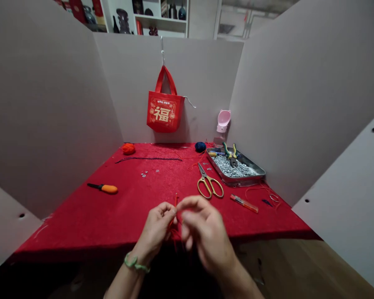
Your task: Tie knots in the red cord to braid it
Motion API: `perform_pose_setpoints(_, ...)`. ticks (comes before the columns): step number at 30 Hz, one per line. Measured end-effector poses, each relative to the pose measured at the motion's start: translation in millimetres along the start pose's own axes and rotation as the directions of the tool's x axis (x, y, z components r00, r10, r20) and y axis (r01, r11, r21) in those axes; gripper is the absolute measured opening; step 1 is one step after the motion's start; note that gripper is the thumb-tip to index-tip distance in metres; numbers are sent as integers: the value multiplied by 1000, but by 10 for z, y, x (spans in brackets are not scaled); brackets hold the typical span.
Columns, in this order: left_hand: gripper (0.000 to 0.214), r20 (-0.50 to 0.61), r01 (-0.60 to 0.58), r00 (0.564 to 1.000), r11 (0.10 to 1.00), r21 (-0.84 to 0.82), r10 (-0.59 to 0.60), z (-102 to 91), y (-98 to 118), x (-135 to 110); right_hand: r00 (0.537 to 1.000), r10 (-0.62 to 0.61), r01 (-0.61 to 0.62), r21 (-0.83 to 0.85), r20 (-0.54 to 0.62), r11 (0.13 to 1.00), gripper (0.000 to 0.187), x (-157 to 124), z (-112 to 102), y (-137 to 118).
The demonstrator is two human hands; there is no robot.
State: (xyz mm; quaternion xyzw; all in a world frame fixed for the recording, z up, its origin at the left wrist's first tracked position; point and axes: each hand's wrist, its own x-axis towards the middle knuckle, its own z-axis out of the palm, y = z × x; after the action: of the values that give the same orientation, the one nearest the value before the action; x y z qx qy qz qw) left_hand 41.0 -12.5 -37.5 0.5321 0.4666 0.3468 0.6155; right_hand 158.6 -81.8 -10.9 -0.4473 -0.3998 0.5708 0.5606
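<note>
Two bare hands meet above the near edge of the red-covered counter (137,224). The left hand (158,222) has its grip closed, thumb against fingers, on red cord (175,234), which sits between the hands, beside a thin orange-red rod (176,200) that stands up from the fingertips. The right hand (204,228) is blurred, its fingers curved and partly spread, index fingertip close to the rod; I cannot tell whether its grip has hold of anything. Beyond them lie gold-handled scissors (207,178), slightly open. To their right, a metal tray (247,179) holds small silvery pieces (224,166) and pliers (233,160). An orange-handled tool (108,189) lies far left.
</note>
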Motion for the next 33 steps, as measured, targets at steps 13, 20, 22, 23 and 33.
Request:
perform_pose_setpoints(13, 27, -38, -26, 999, 998, 54, 28, 7, -60, 29, 910, 342, -308, -172, 233, 936, 19, 677, -114, 153)
perform_pose_setpoints(20, 26, -30, -7, 1000, 998, 68, 9, 6, -25, 16, 961, 219, -194, -154, 169, 969, 11, 719, -189, 290)
perform_pose_setpoints(22, 25, -33, -1, 999, 997, 73, 3, 1, -35, 9, 964, 224, -204, -148, 141, 968, 10, 708, -190, 316)
perform_pose_setpoints(23, 24, -37, 3, 999, 997, 76, -1, 1, -40, 4, 965, 230, -210, -146, 130, 967, 9, 701, -187, 322)
perform_pose_setpoints(33, 27, -98, -31, 994, 988, 151, 46, 10, -85, -53, 975, 185, -145, -280, 123, 949, 10, 665, -199, 316)
